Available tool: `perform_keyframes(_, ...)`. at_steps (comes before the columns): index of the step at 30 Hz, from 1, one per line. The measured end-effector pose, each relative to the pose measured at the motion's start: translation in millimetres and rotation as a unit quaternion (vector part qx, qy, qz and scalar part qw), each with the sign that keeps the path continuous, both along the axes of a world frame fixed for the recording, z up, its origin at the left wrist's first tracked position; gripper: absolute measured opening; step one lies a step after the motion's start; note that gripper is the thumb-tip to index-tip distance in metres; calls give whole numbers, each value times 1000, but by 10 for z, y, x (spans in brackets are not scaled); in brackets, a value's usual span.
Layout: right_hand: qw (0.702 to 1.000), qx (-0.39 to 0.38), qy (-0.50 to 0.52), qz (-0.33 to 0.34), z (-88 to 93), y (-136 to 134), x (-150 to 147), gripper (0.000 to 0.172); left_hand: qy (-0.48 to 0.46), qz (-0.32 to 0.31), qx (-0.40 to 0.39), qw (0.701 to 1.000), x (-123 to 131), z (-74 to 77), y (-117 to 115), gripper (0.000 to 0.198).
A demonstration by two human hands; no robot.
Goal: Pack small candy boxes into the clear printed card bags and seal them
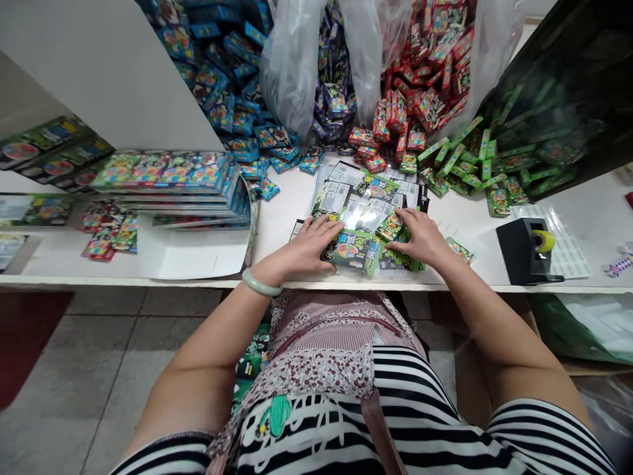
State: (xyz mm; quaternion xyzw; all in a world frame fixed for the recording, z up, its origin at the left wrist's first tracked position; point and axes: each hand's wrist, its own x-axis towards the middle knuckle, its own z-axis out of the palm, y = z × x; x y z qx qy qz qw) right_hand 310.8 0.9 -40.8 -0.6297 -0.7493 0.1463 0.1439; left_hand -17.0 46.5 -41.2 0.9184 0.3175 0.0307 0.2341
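My left hand [311, 245] lies with fingers stretched out on a green and black printed packet [349, 249] with a colourful picture, near the table's front edge. My right hand [422, 237] is curved around a small green printed box [390, 225], fingertips at its upper end and thumb lower down. Beneath both hands is a loose pile of clear plastic bags [359, 214] with printed cards. Part of the pile under my fingers is hidden.
Heaps of small blue boxes [242, 119], purple boxes [336, 99], red boxes [425, 86] and green boxes [469, 161] line the back. A white tray [192, 247] with stacked printed cartons [168, 171] stands left. On the right is a black tape dispenser [517, 254].
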Motion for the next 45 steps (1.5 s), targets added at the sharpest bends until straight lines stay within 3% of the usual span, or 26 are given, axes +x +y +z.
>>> perform_keyframes(4,996,71,37,-30,181,-112,-39,74,-55,35,45,997,-50,38,-58,109)
perform_keyframes(8,988,142,22,47,559,-275,-146,80,-88,46,77,992,-95,120,-81,107)
perform_keyframes(11,985,144,-28,92,697,-380,-292,83,-93,39,94,991,-83,148,-91,109)
perform_keyframes(19,967,52,-80,236,712,-434,-372,75,-82,19,130,988,-97,188,-172,107)
perform_keyframes(26,957,10,-59,283,822,-424,-337,66,-91,27,109,990,-138,162,-214,102)
perform_keyframes(34,951,-14,-20,309,861,-321,-282,65,-84,4,66,994,-190,212,-175,98)
perform_keyframes(40,956,0,-34,290,807,-187,-345,65,-120,5,43,992,-107,197,-189,100)
perform_keyframes(45,964,-1,27,263,740,-175,-424,75,-140,29,50,988,-110,154,-203,100)
